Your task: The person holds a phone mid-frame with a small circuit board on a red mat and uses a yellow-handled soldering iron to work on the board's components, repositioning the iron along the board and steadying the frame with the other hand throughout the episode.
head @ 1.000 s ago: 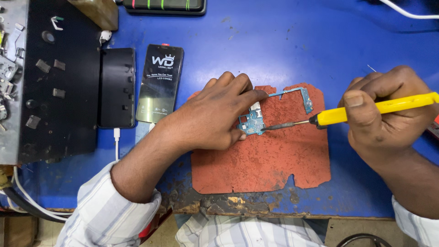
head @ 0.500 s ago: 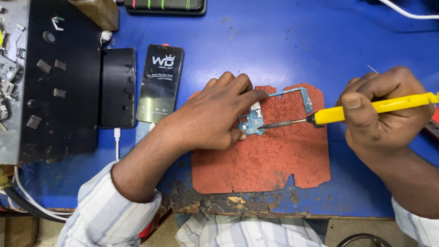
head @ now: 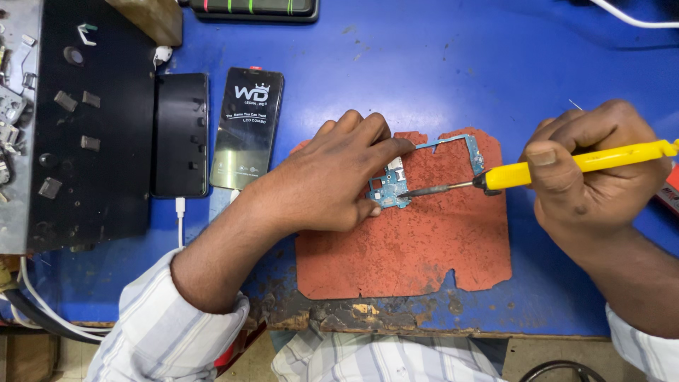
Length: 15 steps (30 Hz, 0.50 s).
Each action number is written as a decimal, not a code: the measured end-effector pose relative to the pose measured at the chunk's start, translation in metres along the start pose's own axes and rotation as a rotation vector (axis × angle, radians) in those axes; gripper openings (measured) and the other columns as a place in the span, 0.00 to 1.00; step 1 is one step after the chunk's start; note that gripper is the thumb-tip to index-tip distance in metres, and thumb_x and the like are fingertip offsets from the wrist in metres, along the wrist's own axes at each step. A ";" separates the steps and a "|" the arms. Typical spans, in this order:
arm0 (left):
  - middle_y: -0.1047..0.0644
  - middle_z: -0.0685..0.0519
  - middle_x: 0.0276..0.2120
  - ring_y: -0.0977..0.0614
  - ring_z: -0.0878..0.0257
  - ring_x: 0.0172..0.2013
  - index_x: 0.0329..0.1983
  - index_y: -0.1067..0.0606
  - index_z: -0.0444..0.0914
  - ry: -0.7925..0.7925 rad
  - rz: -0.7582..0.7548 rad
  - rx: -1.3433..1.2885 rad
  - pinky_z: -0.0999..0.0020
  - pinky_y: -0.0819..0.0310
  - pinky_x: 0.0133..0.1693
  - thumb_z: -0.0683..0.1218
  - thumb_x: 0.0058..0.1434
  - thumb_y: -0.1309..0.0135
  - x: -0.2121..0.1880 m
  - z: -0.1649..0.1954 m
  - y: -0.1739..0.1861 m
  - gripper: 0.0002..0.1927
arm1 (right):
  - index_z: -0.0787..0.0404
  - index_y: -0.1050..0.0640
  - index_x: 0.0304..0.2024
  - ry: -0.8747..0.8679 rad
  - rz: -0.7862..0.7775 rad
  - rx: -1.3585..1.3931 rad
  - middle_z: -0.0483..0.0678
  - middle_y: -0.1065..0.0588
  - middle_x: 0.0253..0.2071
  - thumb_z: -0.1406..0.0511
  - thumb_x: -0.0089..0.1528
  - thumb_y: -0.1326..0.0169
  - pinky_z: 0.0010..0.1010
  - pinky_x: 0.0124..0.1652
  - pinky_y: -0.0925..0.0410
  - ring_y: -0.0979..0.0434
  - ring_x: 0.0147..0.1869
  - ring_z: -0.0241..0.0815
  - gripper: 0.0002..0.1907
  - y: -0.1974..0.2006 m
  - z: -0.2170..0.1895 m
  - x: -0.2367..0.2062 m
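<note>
Pinning the circuit board [head: 396, 185] at frame centre on the red mat [head: 417, 247], the left hand [head: 332, 177] presses with fingertips; the right hand [head: 601, 177] fist-grips a yellow soldering iron [head: 566, 166]. A slip could burn those close fingers.

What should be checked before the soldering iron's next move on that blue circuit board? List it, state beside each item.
1. Blue circuit board pinned down: ok, the left hand presses on its left end.
2. Board on the red mat, not the bare blue table: ok.
3. Iron's grip: ok, the right hand is wrapped round the yellow soldering iron.
4. Tip on the board: ok, it meets the board's lower part.
5. Left fingertips away from the tip: not ok, they lie close beside it.
6. Tip hot and tinned: cannot tell.
</note>
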State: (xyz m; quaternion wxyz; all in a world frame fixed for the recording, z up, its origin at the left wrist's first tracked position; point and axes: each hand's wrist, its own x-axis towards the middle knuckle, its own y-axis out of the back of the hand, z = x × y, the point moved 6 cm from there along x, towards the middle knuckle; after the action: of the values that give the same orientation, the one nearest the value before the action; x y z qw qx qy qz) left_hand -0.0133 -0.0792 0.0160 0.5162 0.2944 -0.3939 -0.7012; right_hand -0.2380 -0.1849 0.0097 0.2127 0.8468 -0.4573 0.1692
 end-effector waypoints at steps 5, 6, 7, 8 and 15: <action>0.28 0.49 0.47 0.29 0.49 0.47 0.66 0.31 0.39 0.004 -0.008 0.006 0.54 0.32 0.47 0.47 0.40 0.29 0.001 0.000 -0.001 0.46 | 0.62 0.35 0.38 0.007 0.000 0.020 0.47 0.30 0.25 0.64 0.74 0.41 0.22 0.29 0.32 0.29 0.26 0.33 0.18 -0.001 0.000 0.000; 0.29 0.49 0.47 0.29 0.49 0.47 0.66 0.31 0.39 0.003 -0.010 0.007 0.54 0.32 0.47 0.47 0.40 0.29 0.001 0.000 -0.001 0.46 | 0.62 0.35 0.38 0.003 0.000 0.022 0.47 0.30 0.25 0.64 0.74 0.41 0.22 0.29 0.32 0.29 0.25 0.32 0.18 -0.001 0.000 0.000; 0.29 0.49 0.47 0.29 0.49 0.47 0.66 0.31 0.39 0.003 -0.009 0.008 0.54 0.32 0.47 0.47 0.40 0.29 0.001 0.000 -0.001 0.46 | 0.62 0.35 0.37 -0.001 0.004 0.033 0.47 0.30 0.25 0.64 0.74 0.40 0.22 0.28 0.33 0.29 0.25 0.32 0.18 -0.002 0.001 0.000; 0.28 0.49 0.47 0.28 0.49 0.47 0.66 0.31 0.39 0.002 -0.009 0.010 0.54 0.32 0.48 0.47 0.40 0.29 0.001 0.000 -0.001 0.46 | 0.62 0.35 0.37 -0.004 0.002 0.036 0.47 0.30 0.25 0.64 0.74 0.40 0.22 0.28 0.33 0.29 0.25 0.32 0.18 -0.002 0.001 0.000; 0.29 0.49 0.47 0.28 0.50 0.47 0.66 0.31 0.39 -0.006 -0.005 0.014 0.54 0.32 0.47 0.47 0.40 0.29 0.000 -0.001 -0.001 0.46 | 0.62 0.35 0.38 -0.009 -0.013 0.005 0.47 0.29 0.26 0.64 0.74 0.41 0.22 0.29 0.33 0.30 0.26 0.32 0.17 -0.002 0.000 0.000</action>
State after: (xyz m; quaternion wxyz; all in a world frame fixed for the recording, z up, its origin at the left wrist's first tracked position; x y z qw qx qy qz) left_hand -0.0132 -0.0796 0.0153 0.5110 0.2968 -0.3998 -0.7007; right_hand -0.2362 -0.1838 0.0091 0.2095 0.8510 -0.4524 0.1654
